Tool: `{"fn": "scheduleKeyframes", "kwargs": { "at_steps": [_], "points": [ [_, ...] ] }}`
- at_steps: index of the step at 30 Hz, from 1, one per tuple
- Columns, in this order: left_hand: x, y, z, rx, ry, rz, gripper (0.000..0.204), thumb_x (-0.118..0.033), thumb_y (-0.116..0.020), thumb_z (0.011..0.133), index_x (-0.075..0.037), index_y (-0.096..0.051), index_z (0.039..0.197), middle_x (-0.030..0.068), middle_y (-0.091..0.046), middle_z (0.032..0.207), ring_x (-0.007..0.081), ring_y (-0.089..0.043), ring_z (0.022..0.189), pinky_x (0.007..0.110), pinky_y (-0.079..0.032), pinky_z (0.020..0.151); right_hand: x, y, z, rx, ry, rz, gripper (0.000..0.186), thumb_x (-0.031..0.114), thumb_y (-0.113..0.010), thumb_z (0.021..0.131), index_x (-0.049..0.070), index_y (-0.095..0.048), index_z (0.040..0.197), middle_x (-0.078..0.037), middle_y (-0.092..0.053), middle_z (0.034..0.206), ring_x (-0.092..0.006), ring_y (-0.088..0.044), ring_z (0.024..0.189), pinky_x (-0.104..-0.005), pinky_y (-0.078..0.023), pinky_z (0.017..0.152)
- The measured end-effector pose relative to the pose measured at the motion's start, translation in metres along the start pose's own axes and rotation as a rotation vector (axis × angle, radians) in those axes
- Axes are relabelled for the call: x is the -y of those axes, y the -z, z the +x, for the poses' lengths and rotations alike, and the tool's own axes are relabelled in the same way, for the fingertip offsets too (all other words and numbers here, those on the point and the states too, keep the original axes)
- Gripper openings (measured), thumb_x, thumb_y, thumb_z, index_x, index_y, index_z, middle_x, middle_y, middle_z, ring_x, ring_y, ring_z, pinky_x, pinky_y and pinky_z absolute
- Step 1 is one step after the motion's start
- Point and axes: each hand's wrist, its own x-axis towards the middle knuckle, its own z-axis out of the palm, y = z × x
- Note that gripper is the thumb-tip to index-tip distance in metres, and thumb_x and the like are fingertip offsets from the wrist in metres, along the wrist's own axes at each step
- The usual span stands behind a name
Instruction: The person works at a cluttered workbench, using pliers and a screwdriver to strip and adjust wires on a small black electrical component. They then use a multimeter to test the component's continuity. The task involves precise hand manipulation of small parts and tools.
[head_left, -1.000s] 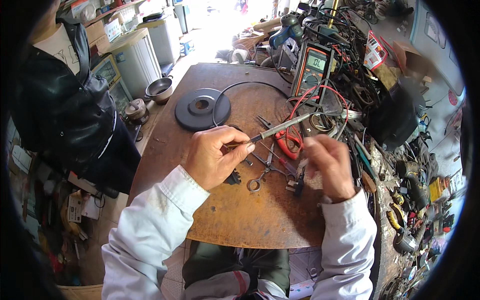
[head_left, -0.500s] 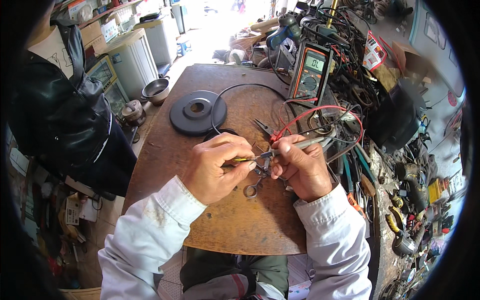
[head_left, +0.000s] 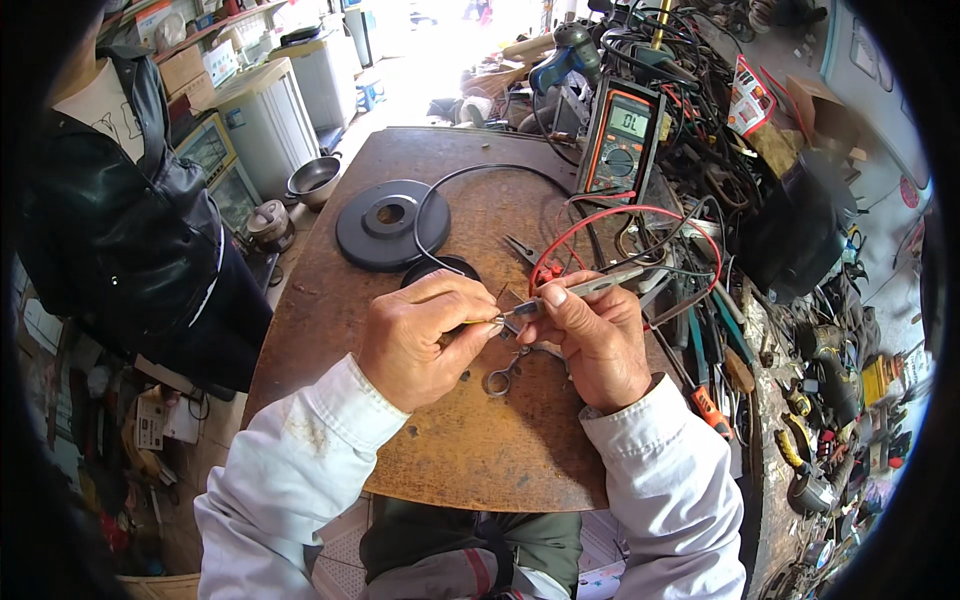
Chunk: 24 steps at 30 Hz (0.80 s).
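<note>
My left hand (head_left: pixel 415 340) pinches a thin wire end between thumb and forefinger, mostly hidden by the fingers. With the thumb and fingers of my right hand (head_left: pixel 605 350) I hold a test probe (head_left: pixel 527 308), its tip close to the wire end; whether they touch I cannot tell. A red test lead (head_left: pixel 560 232) loops above that hand, near the multimeter (head_left: pixel 622 140) propped upright at the back right. A black cable (head_left: pixel 480 168) arcs over the table toward my left hand. Scissors (head_left: pixel 500 382) lie beneath my hands, and pliers (head_left: pixel 522 250) lie just beyond.
A round black cover (head_left: pixel 375 240) with a central hole lies on the wooden table (head_left: pixel 500 460). Cables and tools crowd the right side, including an orange-handled tool (head_left: pixel 712 412). A person in a black jacket (head_left: pixel 130 220) stands at the left, by a pan (head_left: pixel 315 178) on the floor.
Both hands have shifted slightly left. The yellow piece seen at my left fingertips is now mostly covered. The red lead's loop has swung left and grown rounder.
</note>
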Motion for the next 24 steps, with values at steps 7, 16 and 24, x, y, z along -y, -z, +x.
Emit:
{"fn": "scheduleKeyframes", "kwargs": {
  "at_steps": [7, 16, 24],
  "points": [
    [0.008, 0.007, -0.001, -0.070, 0.163, -0.168, 0.017, 0.003, -0.081, 0.077, -0.001, -0.073, 0.092, 0.0134, -0.073, 0.094, 0.0273, -0.074, 0.085, 0.033, -0.059, 0.072, 0.035, 0.030, 0.014, -0.387, 0.091, -0.183, 0.036, 0.030, -0.068, 0.099, 0.001, -0.059, 0.080, -0.010, -0.063, 0.066, -0.0174, -0.059, 0.049, -0.0295, -0.050, 0.046],
    [0.003, 0.015, 0.003, -0.037, 0.083, 0.094, 0.015, -0.002, -0.083, 0.079, -0.002, -0.077, 0.093, 0.0095, -0.069, 0.102, 0.0154, -0.068, 0.083, 0.027, -0.055, 0.070, 0.032, 0.070, 0.024, -0.459, 0.039, -0.374, 0.047, 0.039, -0.064, 0.100, 0.004, -0.057, 0.070, -0.007, -0.056, 0.057, -0.0140, -0.049, 0.041, -0.0281, -0.039, 0.036],
    [0.007, 0.009, -0.001, 0.028, 0.080, -0.099, 0.019, 0.006, -0.077, 0.082, -0.001, -0.075, 0.099, 0.0089, -0.069, 0.097, 0.0157, -0.069, 0.085, 0.028, -0.057, 0.071, 0.020, 0.024, 0.015, -0.352, 0.253, -0.482, 0.024, 0.019, -0.067, 0.099, 0.000, -0.062, 0.085, -0.005, -0.062, 0.068, -0.0107, -0.055, 0.049, -0.0252, -0.042, 0.044]
  ]
}}
